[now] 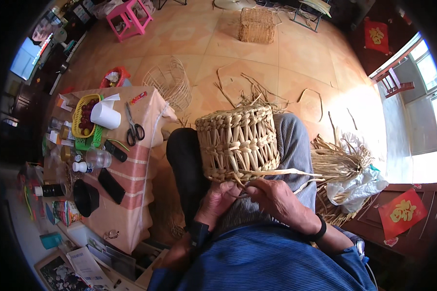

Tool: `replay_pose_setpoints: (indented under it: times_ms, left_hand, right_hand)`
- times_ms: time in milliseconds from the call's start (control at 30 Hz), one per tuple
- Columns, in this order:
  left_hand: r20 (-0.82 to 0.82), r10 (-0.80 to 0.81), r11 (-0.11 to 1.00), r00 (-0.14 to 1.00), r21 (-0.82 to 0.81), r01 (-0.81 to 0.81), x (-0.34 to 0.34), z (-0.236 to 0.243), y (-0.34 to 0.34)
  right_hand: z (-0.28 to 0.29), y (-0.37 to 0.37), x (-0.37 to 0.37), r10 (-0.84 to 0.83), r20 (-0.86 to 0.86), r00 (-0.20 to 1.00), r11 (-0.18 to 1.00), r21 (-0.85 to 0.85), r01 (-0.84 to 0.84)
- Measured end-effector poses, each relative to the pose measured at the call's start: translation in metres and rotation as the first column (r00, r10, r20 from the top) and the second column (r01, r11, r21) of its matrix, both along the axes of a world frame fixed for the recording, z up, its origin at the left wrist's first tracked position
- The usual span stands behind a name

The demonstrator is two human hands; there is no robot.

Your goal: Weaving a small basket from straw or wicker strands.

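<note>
A round basket (238,140) of braided dry straw strands rests on its side across my lap, its woven wall facing up. At its near rim my left hand (219,200) is closed, thumb and fingers pinching straw strands. My right hand (276,199) is closed just beside it, also gripping a strand at the rim. Both hands nearly meet below the basket. A long loose straw strand (289,171) sticks out from the rim to the right, above my right hand. The fingertips partly cover the strand ends between them.
Left stands a cloth-covered table (136,182) with scissors (135,127), a paper roll (106,115), a yellow fruit basket (85,116) and a black phone (111,185). A straw bundle (342,157) and plastic bag (354,189) lie right. Beyond are a wire-like frame basket (170,83) and a pink stool (129,20).
</note>
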State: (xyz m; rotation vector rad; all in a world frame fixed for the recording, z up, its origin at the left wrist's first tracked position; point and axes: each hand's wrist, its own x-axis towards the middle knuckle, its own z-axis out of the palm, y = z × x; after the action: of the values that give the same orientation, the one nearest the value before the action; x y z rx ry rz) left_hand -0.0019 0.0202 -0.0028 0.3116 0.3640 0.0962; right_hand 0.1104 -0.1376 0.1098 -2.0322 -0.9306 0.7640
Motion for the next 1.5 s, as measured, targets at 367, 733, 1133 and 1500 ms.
replay_pose_setpoints:
  times_ms: [367, 733, 1133, 1500]
  left_hand:
    - [0.095, 0.062, 0.997, 0.994, 0.05, -0.067, 0.008, -0.004, -0.006]
    - [0.08, 0.1, 0.993, 0.992, 0.055, -0.104, 0.009, -0.013, -0.008]
    - [-0.061, -0.075, 0.974, 0.995, 0.209, 0.086, -0.001, -0.013, 0.006]
    - [0.027, 0.045, 0.997, 0.999, 0.063, -0.046, 0.009, -0.012, -0.008]
  right_hand:
    - [0.022, 0.018, 0.018, 0.007, 0.343, 0.939, 1.0, -0.002, -0.007]
    - [0.028, 0.019, 0.028, 0.153, 0.12, 0.981, 0.988, -0.039, -0.149]
    - [0.002, 0.007, 0.014, -0.004, -0.171, 0.985, 1.0, 0.017, 0.007]
    - [0.019, 0.027, 0.014, 0.178, 0.58, 0.795, 0.97, 0.033, -0.241]
